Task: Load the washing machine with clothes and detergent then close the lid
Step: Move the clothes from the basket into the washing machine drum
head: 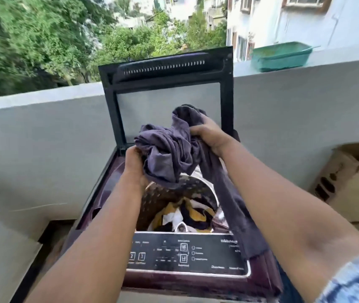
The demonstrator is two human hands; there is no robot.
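Open drum mouth (180, 193) under bunched garment (167, 154).

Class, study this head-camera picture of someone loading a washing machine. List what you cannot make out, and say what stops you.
All in the head view:
- Control panel labels: too small and blurred to read.
- How full the drum is: the purple garment, left hand and right hand cover part of the opening.
- Detergent: none in view, so whether any was added cannot be told.
- Cardboard box contents: cut off by the right edge.
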